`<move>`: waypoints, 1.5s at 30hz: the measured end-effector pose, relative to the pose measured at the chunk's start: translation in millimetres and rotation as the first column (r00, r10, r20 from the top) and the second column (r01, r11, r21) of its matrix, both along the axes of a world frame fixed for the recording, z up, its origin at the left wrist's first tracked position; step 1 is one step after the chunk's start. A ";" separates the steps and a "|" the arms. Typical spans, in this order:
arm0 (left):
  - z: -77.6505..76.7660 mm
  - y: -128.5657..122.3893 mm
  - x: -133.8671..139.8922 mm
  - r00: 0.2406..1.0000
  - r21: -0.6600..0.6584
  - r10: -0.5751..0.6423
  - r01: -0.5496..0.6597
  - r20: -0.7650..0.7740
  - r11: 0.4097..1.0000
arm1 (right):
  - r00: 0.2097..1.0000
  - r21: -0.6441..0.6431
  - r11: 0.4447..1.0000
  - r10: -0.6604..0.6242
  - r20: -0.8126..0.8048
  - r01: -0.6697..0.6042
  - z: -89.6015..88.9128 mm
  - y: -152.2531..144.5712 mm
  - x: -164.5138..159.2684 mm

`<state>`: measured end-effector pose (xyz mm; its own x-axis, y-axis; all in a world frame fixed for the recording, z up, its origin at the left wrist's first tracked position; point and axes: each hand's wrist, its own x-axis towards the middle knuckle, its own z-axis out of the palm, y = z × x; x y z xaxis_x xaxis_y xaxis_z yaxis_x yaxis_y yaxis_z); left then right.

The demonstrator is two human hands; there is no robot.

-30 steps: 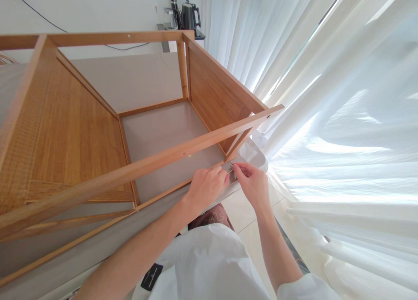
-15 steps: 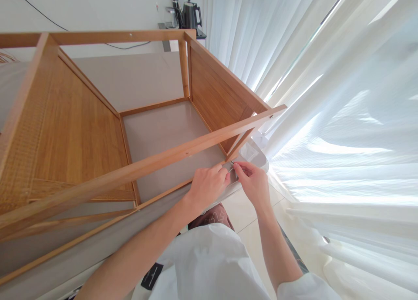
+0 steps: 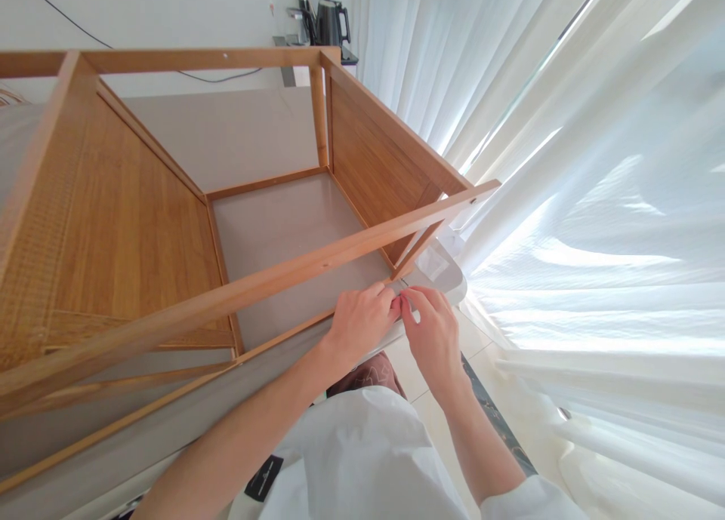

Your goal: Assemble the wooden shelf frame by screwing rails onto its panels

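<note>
A wooden frame (image 3: 317, 267) with slatted panels lies on a grey padded surface. My left hand (image 3: 362, 316) is closed by its lower front rail, near the right corner. My right hand (image 3: 430, 324) is pinched, its fingertips meeting the left hand's fingers. Between them is a thin metal piece (image 3: 404, 282) that looks like a hex key; its tip shows just beyond the fingers, beside the corner post (image 3: 416, 250). Most of it is hidden by my fingers.
A long upper rail (image 3: 325, 266) crosses in front, above my hands. White curtains (image 3: 594, 278) hang on the right. An electric kettle (image 3: 331, 22) stands at the back, and a black cable (image 3: 68, 26) runs along the wall.
My right hand has shifted slightly left and down, from the corner end of the thin metal piece to my left fingers. My left hand has stayed nearly in place.
</note>
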<state>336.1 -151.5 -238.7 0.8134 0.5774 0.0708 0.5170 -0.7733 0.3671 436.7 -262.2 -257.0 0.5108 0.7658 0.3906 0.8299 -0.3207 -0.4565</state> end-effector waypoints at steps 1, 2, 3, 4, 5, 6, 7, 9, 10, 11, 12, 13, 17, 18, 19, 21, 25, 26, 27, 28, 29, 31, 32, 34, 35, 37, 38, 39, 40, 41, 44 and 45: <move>0.2 0.1 0.3 1.000 -0.006 0.005 -0.005 0.005 1.000 | 1.000 0.002 1.000 0.006 0.001 -0.006 -1.7 0.7 0.3; 0.6 0.1 0.5 1.000 -0.011 0.007 -0.007 0.009 1.000 | 1.000 0.002 1.000 0.012 -0.001 -0.012 -3.0 1.4 0.9; 1.2 0.3 0.5 1.000 -0.017 0.010 -0.010 0.013 1.000 | 1.000 0.001 1.000 0.016 -0.006 -0.016 -3.9 1.8 1.5; 2.2 0.7 0.2 1.000 -0.027 0.011 -0.011 0.017 1.000 | 1.000 0.000 1.000 0.015 -0.013 -0.015 -4.4 2.1 1.9; 3.7 1.6 -0.5 1.000 -0.045 0.008 -0.007 0.023 0.999 | 1.000 0.001 1.000 0.011 -0.020 -0.010 -4.4 2.1 2.2; 5.6 3.1 -1.5 0.999 -0.071 0.006 -0.003 0.039 0.997 | 1.000 0.002 1.000 0.006 -0.028 -0.006 -4.3 1.9 2.4; 7.7 5.3 -2.6 0.998 -0.107 0.004 0.003 0.066 0.994 | 0.999 0.003 1.000 0.005 -0.033 -0.004 -4.1 1.6 2.3; 12.1 12.6 -4.0 0.987 -0.195 0.018 0.014 0.160 0.981 | 0.999 0.005 1.000 0.006 -0.035 -0.006 -3.9 0.8 2.1; 13.8 17.4 -3.6 0.975 -0.238 0.034 0.019 0.219 0.971 | 0.999 0.007 1.000 0.009 -0.034 -0.008 -4.2 0.6 2.0; 15.0 22.7 -2.1 0.959 -0.277 0.051 0.029 0.279 0.960 | 0.999 0.010 1.000 0.011 -0.032 -0.010 -4.7 0.4 2.0; 15.6 28.3 0.4 0.941 -0.311 0.065 0.044 0.331 0.949 | 0.999 0.013 1.000 0.010 -0.031 -0.010 -5.5 0.5 2.1; 15.7 33.8 4.1 0.926 -0.340 0.066 0.070 0.372 0.938 | 1.000 0.018 1.000 0.007 -0.030 -0.007 -6.3 0.7 2.1; 12.1 50.9 22.5 0.898 -0.409 0.080 0.116 0.432 0.905 | 0.999 0.031 1.000 -0.005 -0.040 0.007 -8.0 2.5 2.5; 10.7 53.5 26.1 0.898 -0.417 0.081 0.120 0.433 0.901 | 0.999 0.032 0.999 -0.010 -0.046 0.011 -7.8 3.0 2.5; 9.3 55.5 28.7 0.897 -0.425 0.079 0.126 0.434 0.897 | 0.998 0.031 0.999 -0.014 -0.054 0.016 -7.3 3.4 2.5; 6.3 57.8 31.4 0.891 -0.445 0.076 0.148 0.447 0.883 | 0.997 0.023 0.999 -0.032 -0.068 0.033 -5.7 4.2 2.4; 2.0 59.7 30.7 0.876 -0.490 0.097 0.170 0.473 0.855 | 0.995 -0.001 0.997 -0.072 -0.074 0.072 -2.2 5.3 3.1; 1.4 60.1 30.4 0.873 -0.497 0.098 0.176 0.477 0.850 | 0.994 -0.001 0.997 -0.079 -0.079 0.079 -1.4 5.6 3.5; 0.9 60.6 30.2 0.872 -0.502 0.096 0.184 0.481 0.845 | 0.992 -0.001 0.996 -0.084 -0.092 0.084 -0.5 5.8 4.0; 0.5 61.0 30.2 0.870 -0.508 0.095 0.190 0.484 0.840 | 0.989 0.002 0.996 -0.092 -0.114 0.093 0.3 6.0 4.6; 0.1 61.4 30.3 0.869 -0.513 0.097 0.193 0.486 0.836 | 0.984 0.005 0.994 -0.104 -0.145 0.106 1.1 6.1 5.2; -0.9 61.9 30.8 0.868 -0.525 0.105 0.194 0.485 0.829 | 0.968 0.011 0.989 -0.140 -0.209 0.145 2.4 6.0 6.5; -1.3 62.0 31.1 0.869 -0.531 0.108 0.192 0.483 0.825 | 0.960 0.015 0.986 -0.160 -0.230 0.168 2.7 5.9 7.3; -1.8 61.8 31.7 0.871 -0.543 0.119 0.185 0.476 0.819 | 0.953 0.024 0.980 -0.186 -0.237 0.197 2.7 5.7 8.9; -1.7 61.5 32.0 0.873 -0.550 0.123 0.182 0.471 0.815 | 0.957 0.032 0.980 -0.185 -0.225 0.196 2.2 5.7 9.7; -0.6 60.9 32.2 0.877 -0.561 0.128 0.179 0.464 0.808 | 0.969 0.055 0.983 -0.162 -0.185 0.175 0.7 5.8 11.4; 0.3 60.6 32.1 0.877 -0.564 0.126 0.182 0.464 0.806 | 0.975 0.067 0.985 -0.148 -0.166 0.161 -0.2 6.0 12.4; 1.3 60.3 32.0 0.876 -0.564 0.122 0.188 0.466 0.804 | 0.979 0.079 0.985 -0.138 -0.149 0.151 -1.3 6.1 13.5; 2.2 60.1 31.9 0.874 -0.563 0.118 0.195 0.471 0.803 | 0.981 0.088 0.985 -0.136 -0.138 0.149 -2.3 6.1 14.7; 2.9 60.1 31.8 0.872 -0.561 0.115 0.199 0.475 0.803 | 0.981 0.095 0.984 -0.141 -0.130 0.154 -3.5 6.0 16.0; 3.0 60.3 31.8 0.870 -0.559 0.117 0.199 0.479 0.805 | 0.985 0.096 0.984 -0.139 -0.105 0.150 -6.9 5.0 20.1; 2.4 60.4 31.9 0.869 -0.559 0.121 0.196 0.479 0.806 | 0.988 0.093 0.987 -0.123 -0.089 0.131 -8.1 4.6 21.1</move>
<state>368.1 -91.1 -236.3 0.7882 0.6046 0.1151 0.1310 -0.3475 0.9285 457.8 -257.5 -265.1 0.6354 0.6526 0.4127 0.7431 -0.3715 -0.5566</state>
